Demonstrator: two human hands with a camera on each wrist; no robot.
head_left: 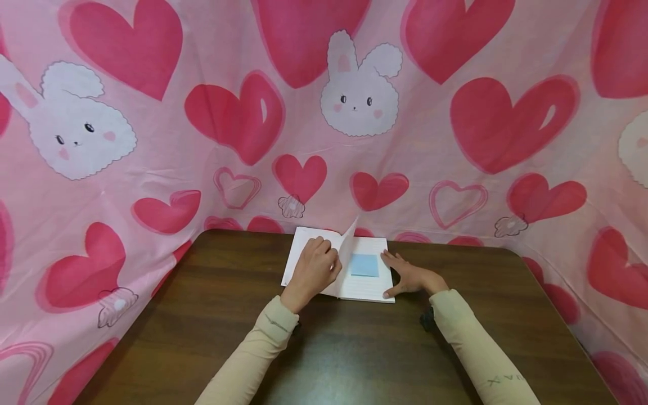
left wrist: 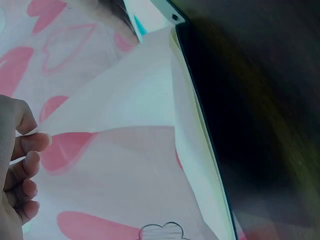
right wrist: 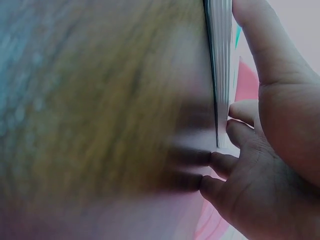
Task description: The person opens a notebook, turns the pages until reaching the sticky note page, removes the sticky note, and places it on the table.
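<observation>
An open notebook with lined white pages lies near the table's far edge in the head view. Its right page bears a light blue sticky note. My left hand pinches a single page between thumb and forefinger, and that page stands raised near the spine. The other fingers are curled in the left wrist view. Along the notebook's right edge rests my right hand, fingers and thumb spread. In the right wrist view, its thumb lies over the page stack and some fingertips reach the table.
The brown wooden table extends toward me and to both sides. Behind it and at the sides hangs a pink cloth printed with hearts and rabbits, close against the far edge. A dark wrist-worn object shows under the right sleeve.
</observation>
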